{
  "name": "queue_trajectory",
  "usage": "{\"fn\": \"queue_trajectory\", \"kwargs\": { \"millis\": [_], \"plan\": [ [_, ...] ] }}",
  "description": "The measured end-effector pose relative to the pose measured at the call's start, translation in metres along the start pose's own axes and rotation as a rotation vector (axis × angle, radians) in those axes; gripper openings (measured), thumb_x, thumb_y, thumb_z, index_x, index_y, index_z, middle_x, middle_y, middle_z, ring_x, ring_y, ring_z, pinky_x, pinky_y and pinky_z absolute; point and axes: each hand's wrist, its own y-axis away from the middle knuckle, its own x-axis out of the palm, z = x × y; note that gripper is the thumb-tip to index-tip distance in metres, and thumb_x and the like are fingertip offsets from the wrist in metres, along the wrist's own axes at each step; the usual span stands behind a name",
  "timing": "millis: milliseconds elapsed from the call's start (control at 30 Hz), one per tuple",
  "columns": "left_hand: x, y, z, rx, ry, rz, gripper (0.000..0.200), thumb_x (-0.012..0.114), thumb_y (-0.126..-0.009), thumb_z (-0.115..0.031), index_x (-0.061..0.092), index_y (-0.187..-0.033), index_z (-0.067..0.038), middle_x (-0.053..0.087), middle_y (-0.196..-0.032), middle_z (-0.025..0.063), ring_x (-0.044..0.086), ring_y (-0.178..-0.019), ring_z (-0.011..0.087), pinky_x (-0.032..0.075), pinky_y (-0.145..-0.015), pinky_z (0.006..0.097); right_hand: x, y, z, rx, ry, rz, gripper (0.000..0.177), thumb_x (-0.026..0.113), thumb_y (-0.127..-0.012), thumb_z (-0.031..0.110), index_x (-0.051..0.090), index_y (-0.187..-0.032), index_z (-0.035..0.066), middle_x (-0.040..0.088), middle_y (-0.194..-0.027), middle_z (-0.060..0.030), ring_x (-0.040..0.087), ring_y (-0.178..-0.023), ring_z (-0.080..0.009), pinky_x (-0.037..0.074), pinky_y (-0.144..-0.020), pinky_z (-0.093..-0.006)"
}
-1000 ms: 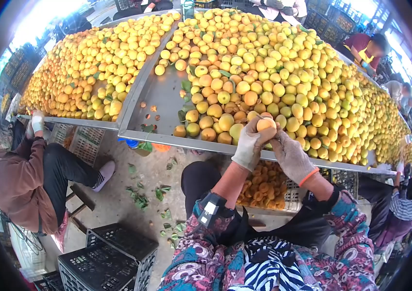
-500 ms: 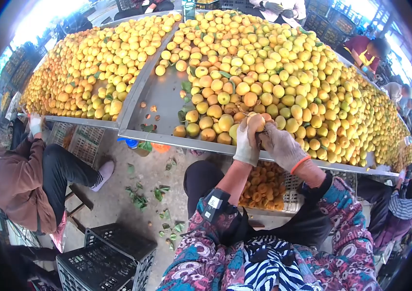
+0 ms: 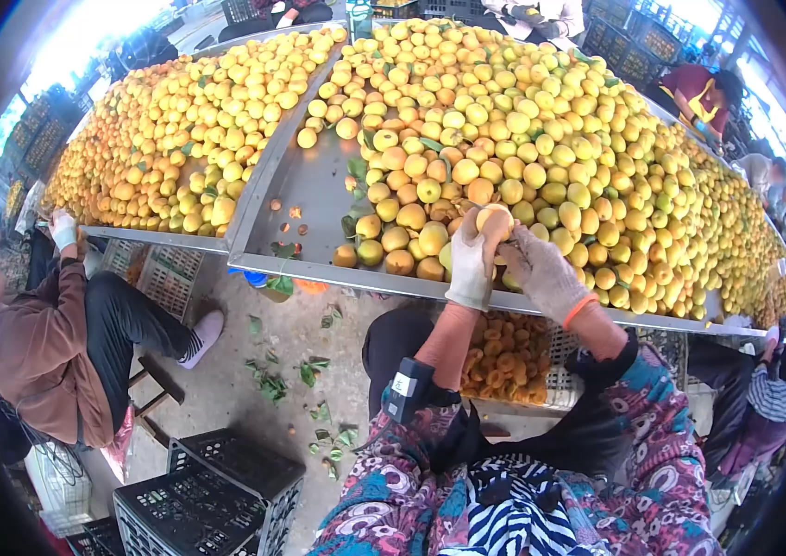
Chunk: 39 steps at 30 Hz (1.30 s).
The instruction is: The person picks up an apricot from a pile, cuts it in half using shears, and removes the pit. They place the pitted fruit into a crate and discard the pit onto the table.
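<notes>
Both my hands wear pale work gloves and meet over the front edge of a metal sorting table (image 3: pixel 319 185). My left hand (image 3: pixel 469 264) grips an orange-yellow apricot (image 3: pixel 495 222) from the left. My right hand (image 3: pixel 541 273) presses its fingers against the same apricot from the right. A deep pile of yellow apricots (image 3: pixel 522 120) covers the table behind my hands. Below the table edge, between my arms, a white crate (image 3: pixel 559 371) holds several halved apricots (image 3: pixel 504 357).
A second table of apricots (image 3: pixel 161 130) stands at the left. A seated person in a brown jacket (image 3: pixel 31 343) reaches to its edge. Black crates (image 3: pixel 217 491) sit on the floor at lower left, with green leaves (image 3: pixel 305 371) scattered nearby. Other people work at the far right.
My hands, with the apricot between them, have shifted slightly up and toward the pile. The person at the left has lowered the gloved hand a little.
</notes>
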Motion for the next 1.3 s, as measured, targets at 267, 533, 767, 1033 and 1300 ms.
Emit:
{"fn": "queue_trajectory", "kwargs": {
  "millis": [267,533,767,1033,1300],
  "plan": [
    [0.016,0.005,-0.018,0.118,-0.278,-0.062,0.039,0.069,-0.082,-0.022,0.055,-0.109,0.001,0.057,-0.093,0.0029,0.054,-0.086,0.0113,0.044,-0.074,0.0249,-0.014,0.000,0.007,-0.069,0.163,0.015,0.023,0.050,-0.094,0.023,0.050,-0.107,0.004,0.063,-0.077,-0.0230,0.062,-0.077,-0.0417,0.048,-0.063,-0.0467],
    [0.003,-0.008,0.002,-0.223,0.008,-0.252,0.026,0.061,-0.085,-0.037,0.056,-0.086,-0.012,0.045,-0.065,-0.0060,0.038,-0.051,0.0036,0.029,-0.047,0.0188,-0.014,-0.003,0.006,0.006,0.288,0.100,0.035,0.051,-0.092,0.021,0.045,-0.121,0.002,0.061,-0.074,-0.0240,0.062,-0.075,-0.0420,0.048,-0.062,-0.0455],
    [-0.002,-0.011,0.005,-0.301,0.028,-0.277,0.030,0.061,-0.085,-0.042,0.056,-0.084,-0.012,0.045,-0.065,-0.0067,0.038,-0.050,0.0040,0.028,-0.045,0.0193,0.007,-0.008,-0.010,-0.045,0.256,0.054,0.024,0.052,-0.092,0.026,0.049,-0.099,0.003,0.062,-0.072,-0.0223,0.062,-0.071,-0.0419,0.048,-0.059,-0.0499],
    [0.002,-0.007,-0.007,-0.189,-0.099,-0.184,0.031,0.057,-0.087,-0.039,0.058,-0.089,-0.008,0.053,-0.075,-0.0018,0.049,-0.064,0.0069,0.037,-0.054,0.0223,-0.004,-0.012,-0.004,-0.070,0.090,0.113,0.025,0.051,-0.093,0.023,0.051,-0.106,0.001,0.061,-0.079,-0.0232,0.059,-0.079,-0.0424,0.048,-0.064,-0.0455],
    [-0.011,-0.006,-0.009,-0.154,0.030,-0.087,0.029,0.050,-0.089,-0.038,0.058,-0.088,-0.010,0.056,-0.075,-0.0019,0.051,-0.060,0.0066,0.037,-0.049,0.0207,-0.003,-0.005,0.025,0.212,-0.403,0.236,0.028,0.051,-0.096,0.024,0.054,-0.114,0.003,0.050,-0.066,0.0018,0.043,-0.059,-0.0069,0.039,-0.053,-0.0239]
  ]
}}
